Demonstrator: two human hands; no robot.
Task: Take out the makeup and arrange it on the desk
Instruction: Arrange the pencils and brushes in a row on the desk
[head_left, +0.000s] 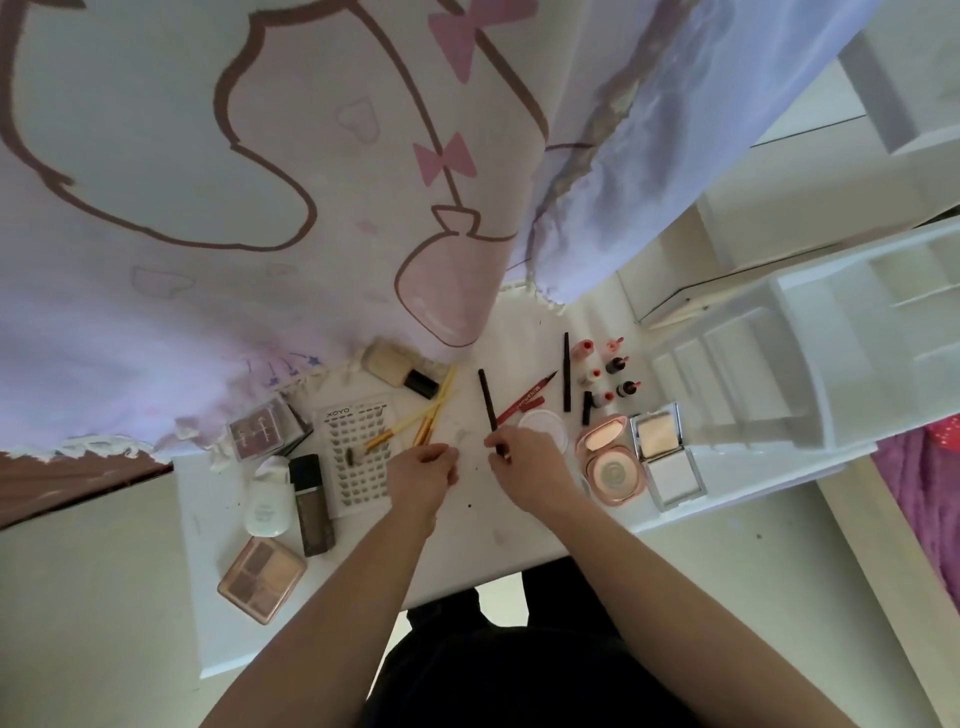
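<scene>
Makeup is spread over a small white desk (467, 561). My right hand (524, 467) pinches the near end of a long dark pencil (487, 400) that points away from me. My left hand (423, 470) has curled fingers at the near ends of several yellow-handled brushes (434, 410); whether it grips one I cannot tell. To the right lie a red liner pen (524, 402), a black pencil (567, 371), small red-capped bottles (605, 374), a pink open compact (610, 465) and a silver mirrored compact (665, 454).
On the left lie a lash card (358, 447), a white bottle (267, 501), a dark foundation bottle (310, 504), two eyeshadow palettes (262, 579) and a beige tube (397, 366). A white drawer organiser (810, 364) stands at right. Pink patterned fabric (234, 182) hangs behind the desk.
</scene>
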